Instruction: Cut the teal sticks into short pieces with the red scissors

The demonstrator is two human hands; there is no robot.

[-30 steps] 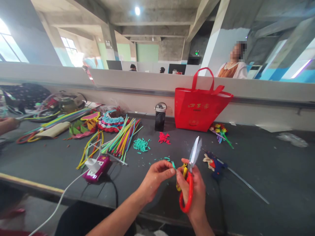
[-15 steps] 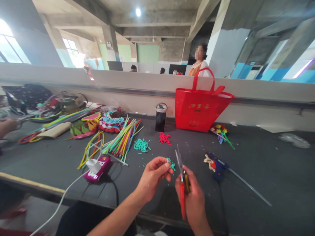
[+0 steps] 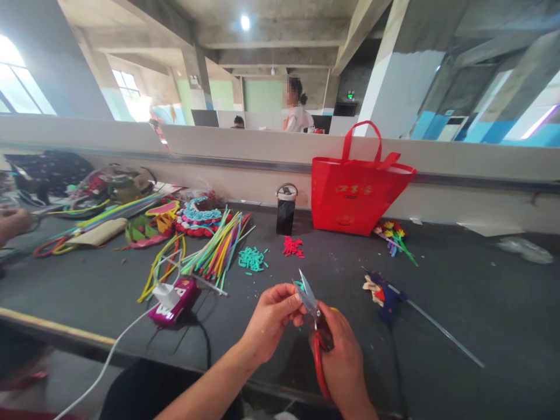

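Observation:
My left hand (image 3: pixel 273 321) is closed in a pinch at the middle of the table. Between thumb and forefinger it holds a short teal pipe cleaner (image 3: pixel 300 285), mostly hidden by fingers and blades. Red-handled scissors (image 3: pixel 307 296) are in my right hand (image 3: pixel 343 356), its fingers wrapped round the handles. Their blades are spread apart and sit right at my left fingertips, across the teal piece. Beyond my hands lie a small pile of cut teal pieces (image 3: pixel 252 259) and a pile of cut red pieces (image 3: pixel 293 247).
A pipe cleaner bundle (image 3: pixel 221 248) and a purple power strip (image 3: pixel 177 302) lie to the left. A black lidded cup (image 3: pixel 286 216) and red bag (image 3: pixel 356 195) stand behind. On the right lies a blue glue gun (image 3: pixel 389 300). Another person's hand (image 3: pixel 15 223) shows far left.
The scissors have moved left onto the teal pipe cleaner, their blades spreading wider. My left hand has barely moved. Behind the partition, a person has walked left.

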